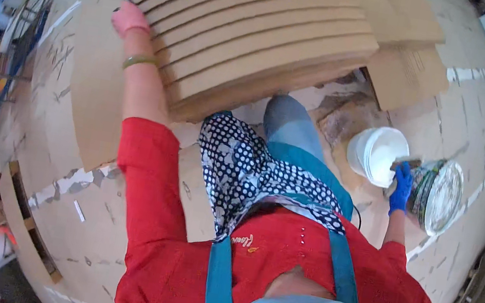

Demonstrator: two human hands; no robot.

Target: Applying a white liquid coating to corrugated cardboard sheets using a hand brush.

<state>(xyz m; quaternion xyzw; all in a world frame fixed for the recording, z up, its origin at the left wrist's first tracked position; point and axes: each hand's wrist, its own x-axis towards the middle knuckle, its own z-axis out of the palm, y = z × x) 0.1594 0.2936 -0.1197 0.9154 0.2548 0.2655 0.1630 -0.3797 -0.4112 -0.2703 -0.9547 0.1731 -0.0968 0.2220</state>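
Note:
My left hand (130, 19), in a pink glove with dark patches, is at the left edge of a stack of overlapping cardboard sheets (256, 32). Its fingers look curled against the cardboard edge, partly hidden. The sheets are fanned out so that their edges form parallel strips. Out to the right, my right hand (402, 188) wears a blue glove and is closed on a brown, flat wooden tool that looks like a brush (407, 164). It is held over the rim of a white bucket (364, 147) with white stuff inside; the tool's far end is hard to make out.
Beside the white bucket stands a smeared, dark-sided bucket (444, 198). Flat cardboard (406, 76) lies beyond the stack at the right, and another sheet (90, 81) lies on the floor at the left. Racks with goods (20, 43) line the left side.

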